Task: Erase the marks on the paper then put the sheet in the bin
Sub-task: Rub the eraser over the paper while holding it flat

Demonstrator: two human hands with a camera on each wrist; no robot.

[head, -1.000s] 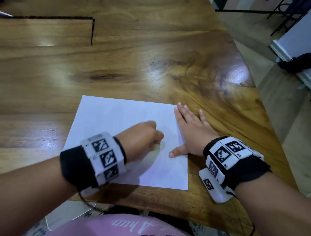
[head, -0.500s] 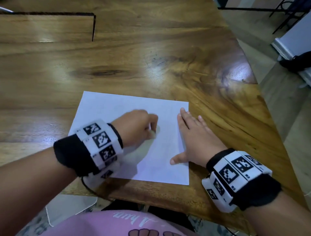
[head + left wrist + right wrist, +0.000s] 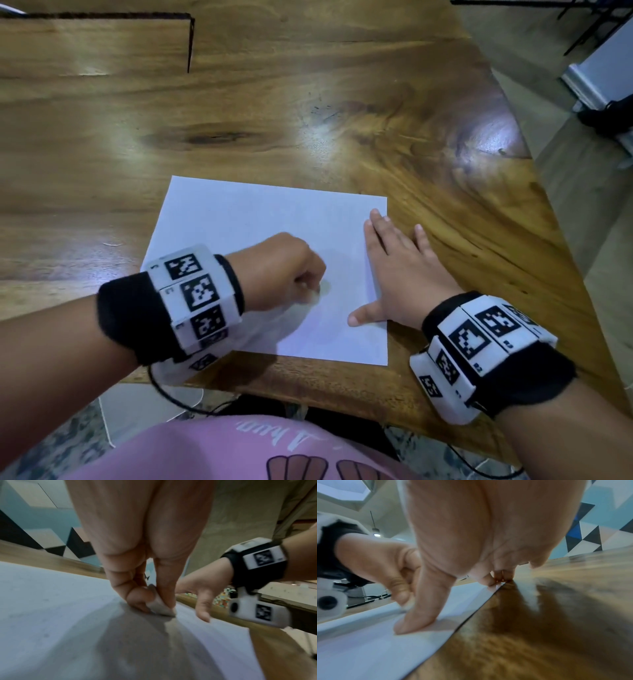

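A white sheet of paper (image 3: 260,226) lies flat near the front edge of the wooden table (image 3: 308,102). My left hand (image 3: 284,270) is curled over its middle and pinches a small grey-white eraser (image 3: 159,606), whose end touches the sheet (image 3: 51,608). My right hand (image 3: 397,270) lies flat with straight fingers on the sheet's right edge, its thumb (image 3: 418,616) pressed on the paper (image 3: 359,649) and its outer fingers on the wood. I can make out no marks on the sheet. No bin is in view.
A dark cut line (image 3: 189,41) runs across the table at the far left. The table's right edge (image 3: 548,212) drops to a grey floor, where dark objects (image 3: 606,116) lie by a white base. My pink shirt (image 3: 239,448) fills the bottom.
My left hand has shifted back and forth over the middle of the sheet with the eraser. The right hand has stayed flat on the sheet's right edge.
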